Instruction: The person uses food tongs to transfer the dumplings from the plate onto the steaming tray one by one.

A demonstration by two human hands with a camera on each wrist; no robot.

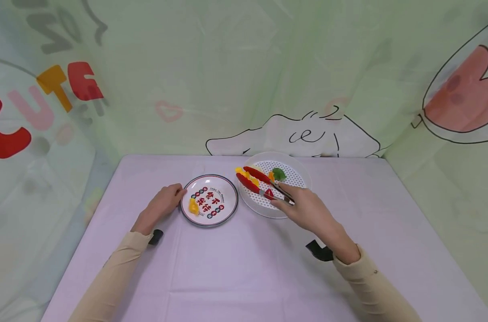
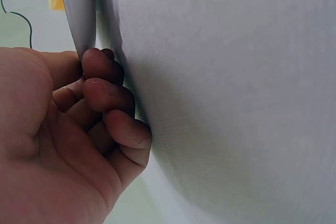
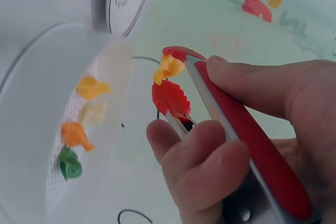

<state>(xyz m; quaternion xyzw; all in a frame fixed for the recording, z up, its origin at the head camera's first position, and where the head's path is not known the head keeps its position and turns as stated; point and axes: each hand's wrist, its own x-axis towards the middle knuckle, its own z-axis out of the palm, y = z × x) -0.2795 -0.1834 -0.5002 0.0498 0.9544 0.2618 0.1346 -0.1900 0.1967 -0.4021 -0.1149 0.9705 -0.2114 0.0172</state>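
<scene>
My left hand (image 1: 163, 202) pinches the left rim of a round white plate (image 1: 201, 182) with red characters, thumb above and curled fingers beneath in the left wrist view. On that plate lies a small yellow piece (image 1: 193, 206). My right hand (image 1: 310, 209) grips metal tongs (image 3: 257, 145) with red handles and red tips. Between the tips is another yellow piece (image 3: 170, 67), held above a white perforated basket (image 1: 304, 176). Inside the basket sit a green piece (image 3: 69, 165), an orange piece (image 3: 75, 135), a yellow piece (image 3: 92, 87) and a pale one (image 3: 93, 114).
A pale lilac cloth (image 1: 228, 277) covers the table, and the plate and basket stand side by side near its back edge. A printed curtain (image 1: 244, 80) hangs behind and along both sides. Black straps (image 1: 320, 251) show near the wrists.
</scene>
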